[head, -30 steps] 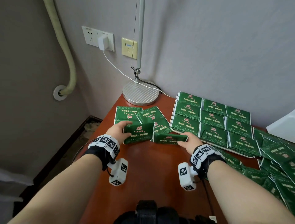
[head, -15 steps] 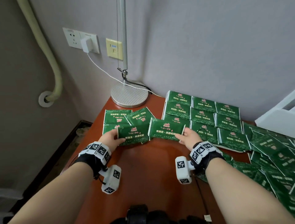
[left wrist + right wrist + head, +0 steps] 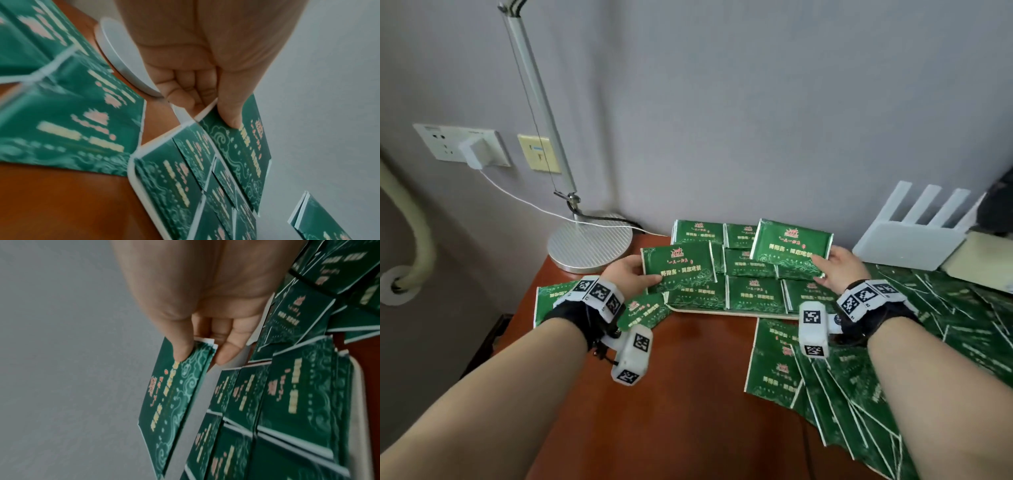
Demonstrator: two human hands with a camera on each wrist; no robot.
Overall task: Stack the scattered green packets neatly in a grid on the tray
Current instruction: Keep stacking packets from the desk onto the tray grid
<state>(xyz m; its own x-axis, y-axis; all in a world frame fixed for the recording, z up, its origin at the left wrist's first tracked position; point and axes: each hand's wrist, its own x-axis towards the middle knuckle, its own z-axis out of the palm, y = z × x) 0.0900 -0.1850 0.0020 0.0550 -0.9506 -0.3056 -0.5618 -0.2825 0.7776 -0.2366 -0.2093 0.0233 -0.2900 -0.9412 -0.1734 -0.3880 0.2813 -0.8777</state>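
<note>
Green foil fills both our hands. Our left hand [image 3: 626,279] pinches one packet [image 3: 677,265] by its left short edge, thumb on the printed face and fingers curled beneath (the left wrist view shows the thumb [image 3: 230,113] pressed flat on the green). That packet runs with its long axis left to right, print upright toward us, tipped slightly, and hangs over the left column of the grid. Our right hand [image 3: 840,269] pinches a second packet [image 3: 792,244] at its near right corner, thumb on top and fingers [image 3: 228,352] underneath; in the right wrist view it looks like two thin packets held together, though we cannot be sure. It too lies long axis across, face up and angled toward us, raised above the back right of the grid.

Beneath both, the tray [image 3: 722,313] sits on the red-brown table [image 3: 671,411], its pale near rim showing. Packets already on it lie in rows and columns, all with long axes across and print facing us.

To the left of the tray, loose packets [image 3: 551,299] lie on the table partly under our left wrist. To the right, a scattered heap [image 3: 859,394] fans out at many angles. A lamp base [image 3: 590,241] stands behind the left hand, and a white router [image 3: 907,245] stands by the wall at the right.
</note>
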